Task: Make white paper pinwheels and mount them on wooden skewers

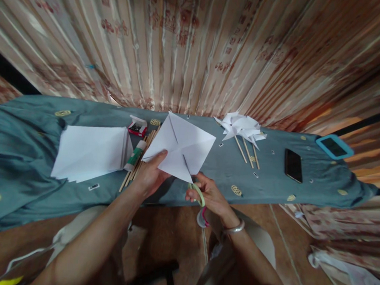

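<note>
My left hand (153,174) pinches the lower left side of a white square of paper (192,138), its thumb lying on top. Slits run inward from the paper's corners toward the middle. In my right hand (210,192) is a pair of scissors with light green handles (199,194), fingers through the loops. The blades are mostly hidden by the paper, at its lower corner. Left of the paper lie several wooden sticks (139,167) and a green and white glue stick (135,156).
A stack of white paper (90,152) lies left on the teal cloth (179,195). Behind the glue stick sits an open small red and white box (137,126). White paper pinwheels (242,128) on sticks, a black phone (293,165) and a blue-framed tablet (334,147) lie to the right.
</note>
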A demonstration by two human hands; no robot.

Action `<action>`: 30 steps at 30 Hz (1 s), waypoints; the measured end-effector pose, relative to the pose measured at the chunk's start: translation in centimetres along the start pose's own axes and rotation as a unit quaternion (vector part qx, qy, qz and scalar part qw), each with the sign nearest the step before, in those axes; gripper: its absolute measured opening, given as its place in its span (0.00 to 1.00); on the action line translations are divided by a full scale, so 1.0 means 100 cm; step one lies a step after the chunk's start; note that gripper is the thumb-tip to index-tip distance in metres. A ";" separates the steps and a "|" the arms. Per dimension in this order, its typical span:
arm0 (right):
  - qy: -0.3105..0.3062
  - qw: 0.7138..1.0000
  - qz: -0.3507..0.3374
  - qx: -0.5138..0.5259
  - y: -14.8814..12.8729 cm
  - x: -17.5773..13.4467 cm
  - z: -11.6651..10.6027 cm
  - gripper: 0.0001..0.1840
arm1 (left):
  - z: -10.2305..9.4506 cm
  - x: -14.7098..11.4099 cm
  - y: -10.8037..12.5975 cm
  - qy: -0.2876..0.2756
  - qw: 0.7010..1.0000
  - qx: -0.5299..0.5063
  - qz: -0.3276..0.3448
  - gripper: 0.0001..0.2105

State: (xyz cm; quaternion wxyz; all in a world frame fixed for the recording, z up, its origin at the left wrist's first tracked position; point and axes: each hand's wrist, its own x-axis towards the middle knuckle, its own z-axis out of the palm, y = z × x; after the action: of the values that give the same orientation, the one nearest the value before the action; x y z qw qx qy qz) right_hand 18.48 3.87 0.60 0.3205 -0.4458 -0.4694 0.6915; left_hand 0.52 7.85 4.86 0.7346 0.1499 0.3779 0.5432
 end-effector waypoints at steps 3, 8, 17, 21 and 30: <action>0.002 1.000 0.009 0.007 -0.002 0.000 0.001 0.39 | 0.000 0.000 0.000 0.004 1.000 0.003 0.001 0.15; 0.007 0.999 0.025 0.022 -0.002 0.000 0.001 0.42 | -0.001 0.000 0.001 0.001 1.000 0.000 0.001 0.18; 0.006 1.000 0.010 0.022 -0.001 0.001 0.000 0.47 | 0.001 -0.001 0.000 0.005 1.000 -0.001 -0.002 0.18; 0.003 1.000 0.003 0.011 -0.001 0.000 -0.001 0.47 | -0.002 0.001 -0.001 -0.002 1.000 -0.007 0.002 0.20; 0.010 1.000 -0.007 -0.012 -0.003 -0.003 -0.001 0.32 | -0.001 0.001 -0.003 -0.015 1.000 0.011 -0.009 0.14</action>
State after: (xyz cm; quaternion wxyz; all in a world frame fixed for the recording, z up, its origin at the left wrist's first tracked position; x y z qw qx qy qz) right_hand 18.66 3.76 0.96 0.3252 -0.4532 -0.4772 0.6790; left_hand 0.63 7.80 4.58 0.7432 0.1628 0.3739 0.5304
